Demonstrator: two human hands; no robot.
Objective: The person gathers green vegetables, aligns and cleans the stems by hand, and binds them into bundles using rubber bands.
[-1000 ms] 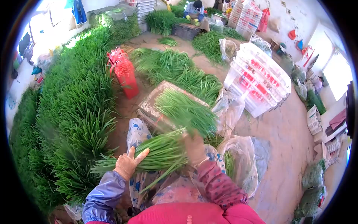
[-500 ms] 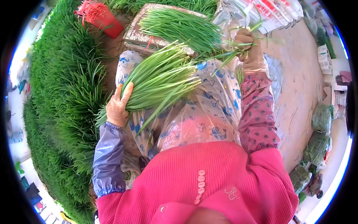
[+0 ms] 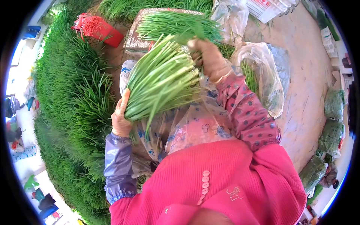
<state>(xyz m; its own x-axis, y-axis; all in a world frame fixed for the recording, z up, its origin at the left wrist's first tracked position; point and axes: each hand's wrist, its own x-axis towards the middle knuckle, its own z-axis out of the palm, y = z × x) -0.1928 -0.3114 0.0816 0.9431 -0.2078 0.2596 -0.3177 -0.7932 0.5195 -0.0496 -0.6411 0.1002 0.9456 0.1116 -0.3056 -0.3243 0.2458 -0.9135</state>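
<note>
A thick bunch of garlic chives [image 3: 161, 78] lies over my lap, pale cut ends toward the right. My left hand [image 3: 122, 118], in a thin glove, is closed around its leafy left end. At the cut ends is my right hand [image 3: 210, 58], in a brownish glove, fingers curled and blurred by motion. A smeared tuft of loose chive leaves [image 3: 193, 34] shows at its fingers. Just beyond, another pile of chives [image 3: 176, 25] rests on a worn block-like stand [image 3: 135, 42].
A tall mass of chives [image 3: 75, 112] fills the left side. A red container with red ties [image 3: 107, 34] stands at the upper left. An open clear bag with trimmings [image 3: 272, 92] sits right of my lap. Wrapped bundles [image 3: 332, 137] line the far right.
My right hand has moved left and down from beyond the lap to the cut ends of the bunch. The bunch has shifted slightly and its ends sit more together. The clear bag is now uncovered.
</note>
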